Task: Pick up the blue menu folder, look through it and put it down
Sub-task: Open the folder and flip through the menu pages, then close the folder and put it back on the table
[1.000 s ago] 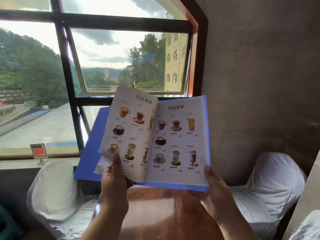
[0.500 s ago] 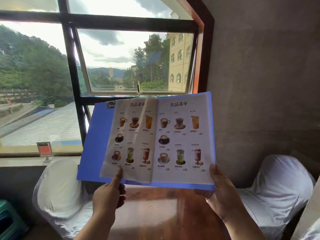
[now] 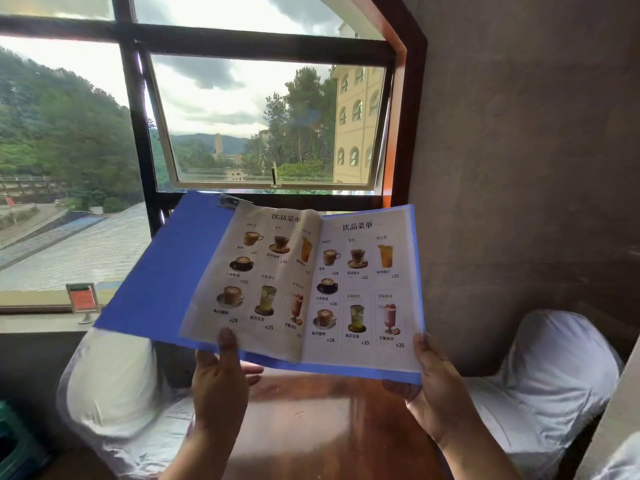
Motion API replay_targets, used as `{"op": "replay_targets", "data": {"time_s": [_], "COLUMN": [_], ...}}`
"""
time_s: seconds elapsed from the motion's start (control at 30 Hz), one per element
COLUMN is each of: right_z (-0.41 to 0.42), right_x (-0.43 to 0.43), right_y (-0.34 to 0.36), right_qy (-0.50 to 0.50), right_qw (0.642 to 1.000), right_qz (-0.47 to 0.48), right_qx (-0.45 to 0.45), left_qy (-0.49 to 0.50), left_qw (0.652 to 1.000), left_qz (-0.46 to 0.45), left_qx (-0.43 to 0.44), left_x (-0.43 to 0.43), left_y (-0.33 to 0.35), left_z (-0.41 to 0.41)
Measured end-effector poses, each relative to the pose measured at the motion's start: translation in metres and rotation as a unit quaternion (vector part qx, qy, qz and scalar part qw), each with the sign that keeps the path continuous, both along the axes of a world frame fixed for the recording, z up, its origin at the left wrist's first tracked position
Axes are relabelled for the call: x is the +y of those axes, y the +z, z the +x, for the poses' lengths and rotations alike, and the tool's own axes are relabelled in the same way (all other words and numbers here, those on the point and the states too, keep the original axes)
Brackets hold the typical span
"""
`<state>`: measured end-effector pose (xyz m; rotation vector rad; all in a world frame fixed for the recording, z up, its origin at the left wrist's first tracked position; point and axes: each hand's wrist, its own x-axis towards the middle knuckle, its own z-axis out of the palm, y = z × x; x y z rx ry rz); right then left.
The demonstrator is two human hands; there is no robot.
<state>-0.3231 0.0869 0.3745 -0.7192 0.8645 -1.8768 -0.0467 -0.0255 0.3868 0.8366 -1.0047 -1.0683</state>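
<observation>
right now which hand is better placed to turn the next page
Left. The left hand has its thumb on the loose page just turned, while the right hand props the folder from below.

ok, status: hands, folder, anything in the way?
Left hand and right hand grip blue menu folder at bottom edge. Folder open, held above wooden table. Nothing in the way.

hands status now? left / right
Left hand: closed on the blue menu folder, thumb pinning the loose page.
Right hand: closed on the folder's lower right corner.
</observation>
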Motion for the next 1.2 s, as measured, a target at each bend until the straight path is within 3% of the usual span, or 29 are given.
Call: {"op": "replay_targets", "data": {"time_s": [0.07, 0.13, 0.23, 0.3, 0.33, 0.4, 0.47, 0.53, 0.67, 0.87, 1.1, 1.2], "right_z": [0.007, 0.015, 0.025, 0.026, 0.025, 0.023, 0.02, 0.019, 0.022, 0.026, 0.026, 0.019], "right_x": [-0.001, -0.003, -0.008, -0.011, -0.011, -0.01, -0.008, -0.009, -0.008, -0.006, -0.003, 0.004], "right_y": [0.003, 0.005, 0.01, 0.014, 0.016, 0.021, 0.025, 0.028, 0.034, 0.035, 0.035, 0.016], "right_qy": [0.0, 0.001, -0.006, -0.007, -0.002, 0.029, 0.057, 0.082, 0.065, -0.011, -0.027, -0.046], "right_qw": [1.0, 1.0, 1.0, 1.0, 0.999, 0.998, 0.996, 0.994, 0.992, 0.99, 0.985, 0.979], "right_qz": [0.004, 0.005, 0.001, -0.015, -0.023, -0.037, -0.04, -0.019, 0.021, 0.028, 0.041, 0.066], "right_qx": [0.001, -0.001, 0.005, 0.012, 0.024, 0.049, 0.061, 0.071, 0.105, 0.141, 0.165, 0.188], "left_qy": [-0.016, -0.023, -0.082, -0.13, -0.144, -0.157, -0.151, -0.119, -0.041, -0.024, -0.044, -0.124], "left_qw": [0.999, 0.986, 0.916, 0.864, 0.854, 0.891, 0.949, 0.976, 0.983, 0.979, 0.98, 0.977], "left_qz": [-0.027, -0.061, -0.131, -0.191, -0.208, -0.205, -0.126, -0.058, -0.038, -0.051, -0.053, -0.017], "left_qx": [-0.044, -0.154, -0.37, -0.447, -0.454, -0.374, -0.246, -0.172, -0.176, -0.194, -0.188, -0.174], "left_x": [0.006, 0.004, -0.001, -0.005, -0.006, -0.01, -0.015, -0.019, -0.019, -0.015, -0.013, -0.012], "left_y": [0.009, 0.014, 0.018, 0.017, 0.017, 0.018, 0.018, 0.016, 0.011, 0.015, 0.014, -0.009], "left_z": [-0.008, -0.012, -0.01, -0.009, -0.009, -0.011, -0.013, -0.016, -0.014, -0.012, -0.013, -0.017]}}
